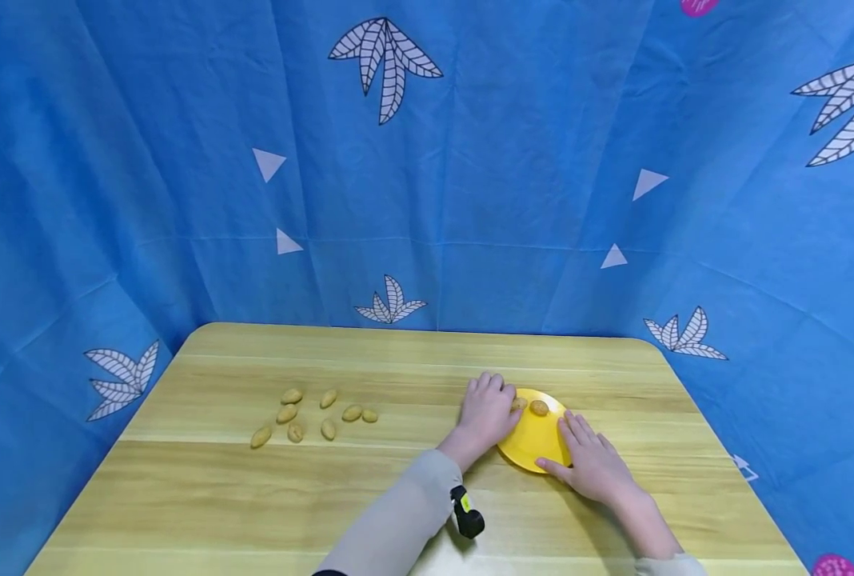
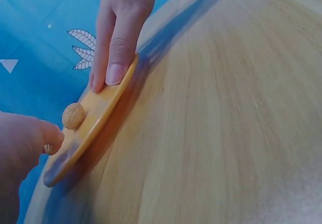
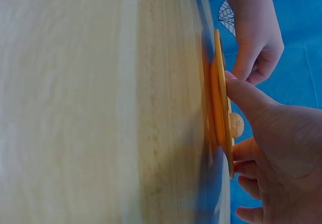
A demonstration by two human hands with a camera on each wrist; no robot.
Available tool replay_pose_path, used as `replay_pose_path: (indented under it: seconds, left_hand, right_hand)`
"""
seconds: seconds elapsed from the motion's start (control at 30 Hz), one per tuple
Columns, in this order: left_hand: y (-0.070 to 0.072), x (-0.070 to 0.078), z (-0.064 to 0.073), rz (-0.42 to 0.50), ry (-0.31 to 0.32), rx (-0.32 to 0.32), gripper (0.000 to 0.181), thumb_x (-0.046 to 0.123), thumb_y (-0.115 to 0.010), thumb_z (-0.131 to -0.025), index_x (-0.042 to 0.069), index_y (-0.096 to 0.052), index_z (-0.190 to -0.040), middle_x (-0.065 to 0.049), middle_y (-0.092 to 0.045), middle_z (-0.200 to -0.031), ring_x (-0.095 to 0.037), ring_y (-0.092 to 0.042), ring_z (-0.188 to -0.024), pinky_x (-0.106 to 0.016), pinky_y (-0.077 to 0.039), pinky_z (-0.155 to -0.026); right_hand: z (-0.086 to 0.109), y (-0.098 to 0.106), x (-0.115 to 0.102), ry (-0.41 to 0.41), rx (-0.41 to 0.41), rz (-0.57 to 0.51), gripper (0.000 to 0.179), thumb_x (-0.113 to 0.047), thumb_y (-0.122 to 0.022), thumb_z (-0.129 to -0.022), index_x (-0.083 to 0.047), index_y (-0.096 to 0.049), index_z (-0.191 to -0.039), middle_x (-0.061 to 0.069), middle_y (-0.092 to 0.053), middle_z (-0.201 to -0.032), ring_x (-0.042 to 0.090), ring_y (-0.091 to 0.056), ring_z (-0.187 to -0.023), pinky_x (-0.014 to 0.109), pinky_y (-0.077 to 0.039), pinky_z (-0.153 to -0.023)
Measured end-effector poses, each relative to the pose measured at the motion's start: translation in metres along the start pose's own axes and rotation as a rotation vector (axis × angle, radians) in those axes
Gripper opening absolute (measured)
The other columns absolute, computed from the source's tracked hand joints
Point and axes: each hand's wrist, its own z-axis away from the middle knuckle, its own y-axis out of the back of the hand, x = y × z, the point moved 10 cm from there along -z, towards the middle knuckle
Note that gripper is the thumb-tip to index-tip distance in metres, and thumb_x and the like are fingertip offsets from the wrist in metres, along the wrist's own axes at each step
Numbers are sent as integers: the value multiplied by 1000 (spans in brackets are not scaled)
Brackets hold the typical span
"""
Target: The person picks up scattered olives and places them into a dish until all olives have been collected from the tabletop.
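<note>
The right hand (image 1: 594,466) lay with straight, spread fingers at the right rim of the yellow plate (image 1: 531,444). Across from it, the left hand (image 1: 483,414) pinched a nut (image 1: 519,404) at the plate's far-left side, just left of a second nut (image 1: 539,408).

Both sleeves (image 1: 393,512) are of light grey colour. Near the left cuff (image 1: 437,472) there is a small black device (image 1: 469,522) with rounded end and yellow-green marking (image 1: 466,502).
</note>
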Motion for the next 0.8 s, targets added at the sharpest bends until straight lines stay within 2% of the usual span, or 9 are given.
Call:
replay_pose_path:
  seconds: [0.3, 0.47, 0.63, 0.8]
  left_hand:
    - [-9, 0, -2, -15, 12, -13, 31, 53, -60, -91, 27, -68, -105, 8, -56, -94, -13, -46, -92, -28, -35, -78]
    - [-14, 1, -3, -6, 31, -50, 30, 51, -62, -90, 28, -68, -108, 8, -57, -99, -12, -45, -93, -28, -36, -80]
    - [-14, 1, -3, 7, 53, -72, 30, 51, -62, -90, 29, -67, -110, 8, -57, -102, -12, -45, -95, -28, -36, -82]
    - [-10, 2, -2, 16, 60, -57, 30, 50, -64, -89, 28, -67, -109, 7, -58, -101, -13, -46, -95, -29, -36, -80]
  right_hand:
    - [0, -2, -1, -9, -8, 4, 93, -63, -54, -89, 10, -36, -144, 30, -29, -154, 47, -28, -142, 66, -28, -108]
    - [0, -3, -1, -6, -6, 1, 93, -62, -54, -89, 11, -36, -143, 30, -29, -154, 48, -28, -142, 66, -28, -108]
    - [0, -4, -1, -7, -4, 3, 93, -62, -53, -90, 11, -35, -144, 30, -28, -154, 48, -28, -142, 65, -28, -108]
    - [1, -4, -1, -12, -6, 6, 93, -62, -53, -90, 11, -35, -144, 30, -28, -154, 48, -28, -142, 65, -28, -109]
